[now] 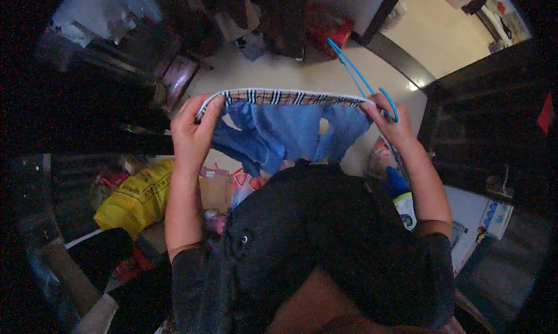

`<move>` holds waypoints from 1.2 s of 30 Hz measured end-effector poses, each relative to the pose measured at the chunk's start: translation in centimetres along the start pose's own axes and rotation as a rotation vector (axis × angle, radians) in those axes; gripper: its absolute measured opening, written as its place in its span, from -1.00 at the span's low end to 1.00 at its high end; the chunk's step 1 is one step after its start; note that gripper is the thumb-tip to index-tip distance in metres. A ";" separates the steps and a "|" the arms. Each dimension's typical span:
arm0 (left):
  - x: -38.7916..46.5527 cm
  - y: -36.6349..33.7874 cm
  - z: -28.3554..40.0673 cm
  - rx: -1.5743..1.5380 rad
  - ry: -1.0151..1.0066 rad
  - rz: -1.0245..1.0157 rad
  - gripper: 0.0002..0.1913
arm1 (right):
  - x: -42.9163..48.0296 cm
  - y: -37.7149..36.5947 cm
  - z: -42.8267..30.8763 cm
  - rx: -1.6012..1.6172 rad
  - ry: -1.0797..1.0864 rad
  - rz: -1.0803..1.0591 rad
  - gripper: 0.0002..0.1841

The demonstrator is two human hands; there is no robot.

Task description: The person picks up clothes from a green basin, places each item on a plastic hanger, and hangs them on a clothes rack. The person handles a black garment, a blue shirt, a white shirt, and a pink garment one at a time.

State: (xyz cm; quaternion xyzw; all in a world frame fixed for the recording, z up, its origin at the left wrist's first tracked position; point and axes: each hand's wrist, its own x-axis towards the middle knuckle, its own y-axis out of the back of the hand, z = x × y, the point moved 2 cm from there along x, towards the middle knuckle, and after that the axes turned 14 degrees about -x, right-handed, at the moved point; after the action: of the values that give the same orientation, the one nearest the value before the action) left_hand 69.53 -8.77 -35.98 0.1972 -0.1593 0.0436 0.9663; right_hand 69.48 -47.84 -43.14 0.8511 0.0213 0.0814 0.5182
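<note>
A blue garment (301, 129), probably trousers or shorts, is stretched out sideways in front of me. Along its top runs a waistband (287, 98) with a checked lining and a white edge. My left hand (194, 116) pinches one end of this band between thumb and fingers. The other end is gripped by my right hand (394, 118). A thin light-blue hanger (355, 70) sticks out of the right hand towards the upper left, and part of it loops over the fingers. Below the band the cloth hangs in loose folds, its lower part partly hidden by my dark shirt.
A yellow bag (137, 196) with writing lies to the left, beside a cardboard box (216, 190). At the far side, a red bag (333, 33) stands near a doorway. On the right are a dark cabinet (479, 103) and a pale surface (464, 212).
</note>
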 end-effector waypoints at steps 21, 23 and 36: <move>2.3 -6.6 1.1 -0.002 -0.115 -0.419 -0.79 | 3.4 -2.4 -7.3 0.811 0.107 -0.442 -0.55; 1.0 -8.5 2.3 0.030 -0.234 -0.459 -0.78 | 5.1 -3.6 -8.2 0.807 0.130 -0.488 -0.56; 1.8 -3.9 -3.3 0.357 -0.419 -0.055 -0.72 | 5.6 0.3 -6.2 0.623 0.380 -0.288 -0.66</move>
State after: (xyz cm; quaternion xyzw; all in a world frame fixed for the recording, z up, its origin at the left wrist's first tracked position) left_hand 72.76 -10.98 -39.67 0.3732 -0.3402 0.0028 0.8631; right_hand 73.99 -41.90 -39.43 0.9257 0.2597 0.1538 0.2279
